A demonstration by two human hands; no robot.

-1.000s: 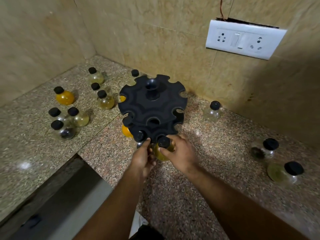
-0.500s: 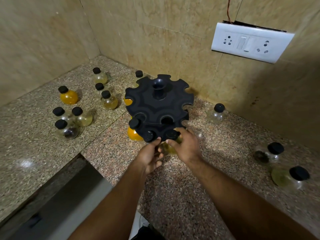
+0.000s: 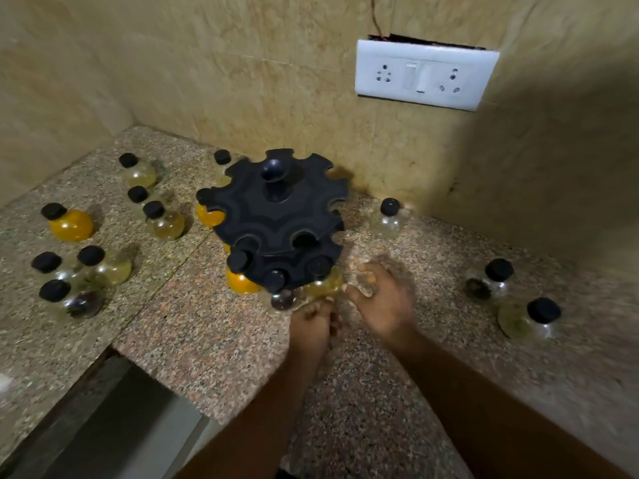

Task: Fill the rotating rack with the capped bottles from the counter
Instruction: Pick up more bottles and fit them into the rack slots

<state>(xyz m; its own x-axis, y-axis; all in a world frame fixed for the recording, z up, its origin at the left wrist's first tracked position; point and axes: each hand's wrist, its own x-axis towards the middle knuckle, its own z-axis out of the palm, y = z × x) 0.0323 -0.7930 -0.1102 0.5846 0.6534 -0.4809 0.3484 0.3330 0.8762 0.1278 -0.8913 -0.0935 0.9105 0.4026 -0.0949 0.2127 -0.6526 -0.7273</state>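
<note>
The black two-tier rotating rack stands on the granite counter near the back wall. Three capped bottles hang in its lower front slots: an orange one, a dark one and a yellowish one. Another orange bottle sits at the rack's left side. My left hand is just below the rack's front with its fingers curled and nothing in it. My right hand is blurred, fingers apart, just right of the yellowish bottle and apart from it.
Several capped bottles stand at the left, among them an orange one and a pale one. A clear bottle stands right of the rack, and two more at far right. A socket plate is on the wall. The counter edge drops at lower left.
My right hand has let go of the yellowish bottle, which now hangs in the rack, and drawn back to the right. My left hand has pulled back from the rack. The rack has turned slightly.
</note>
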